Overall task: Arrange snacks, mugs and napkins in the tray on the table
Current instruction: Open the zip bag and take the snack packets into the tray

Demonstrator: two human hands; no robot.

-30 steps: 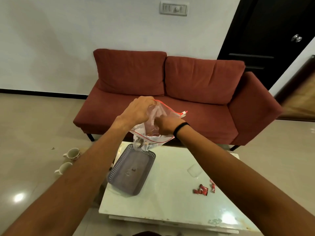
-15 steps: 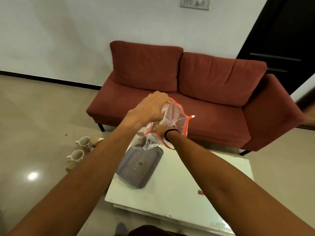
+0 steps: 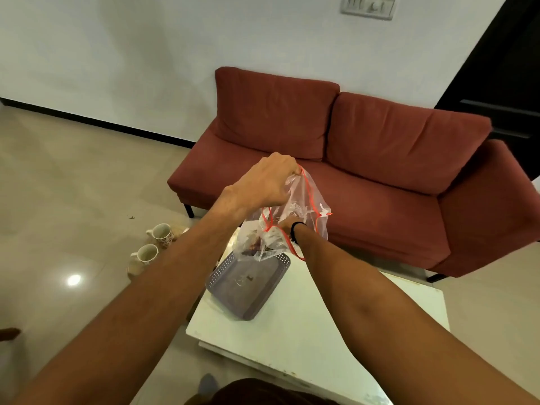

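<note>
Holding a clear zip bag (image 3: 295,217) up by its red-lined rim, the left hand (image 3: 264,182) has its fingers (image 3: 287,171) pinched on the plastic at the bag's highest point. The right hand (image 3: 285,225) is plunged into the bag's mouth up to the black wristband (image 3: 295,230); through the crumpled plastic I cannot tell whether its fingers are spread or closed on anything.

Dark snacks (image 3: 252,248) sit bunched in the bag's low end, below and to the left of the right hand, so that hand is clearly the nearer one and would have to reach further down and leftward to get them. The bag hangs just above the far end of the grey perforated tray (image 3: 222,280), whose long axis runs diagonally away from the person on the white surface (image 3: 306,331). The tray appears nearly bare, with only a small speck near its middle.

2 mugs (image 3: 152,244) stand on the floor (image 3: 73,200), well apart from the tray, to its left. No napkins are clearly visible.
</note>
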